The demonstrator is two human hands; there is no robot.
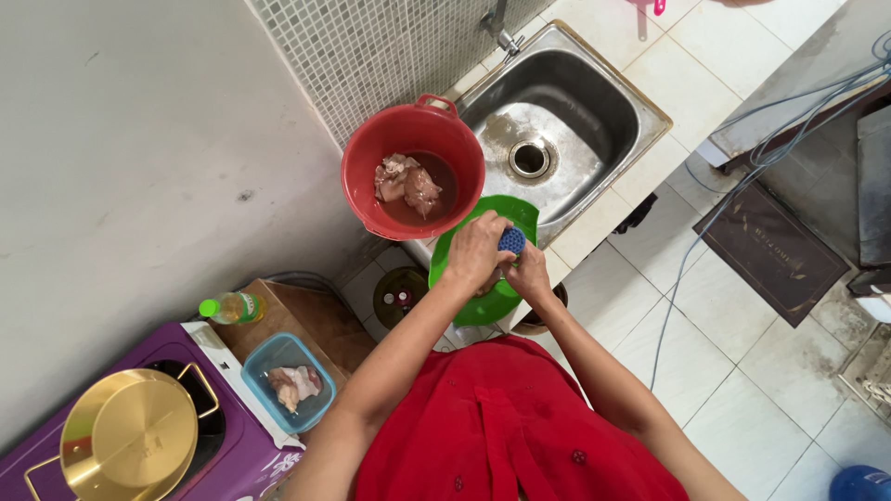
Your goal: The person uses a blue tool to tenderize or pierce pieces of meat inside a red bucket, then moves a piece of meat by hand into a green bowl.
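A green cutting board [464, 306] lies on the counter edge beside the steel sink [603, 102]. My left hand [475, 252] presses down on something on the board that my fingers hide. My right hand [529, 271] sits beside it and holds a tool with a blue handle [511, 241]. Just behind the board stands a red bucket [367, 158] with raw meat pieces [406, 182] in brownish water.
A blue plastic tub [264, 364] with raw meat sits on a brown box at lower left, next to a green-capped oil bottle [232, 307]. A gold lidded pan [130, 434] rests on a purple stove [56, 371]. Cables [742, 176] cross the tiled floor by a dark mat [775, 252].
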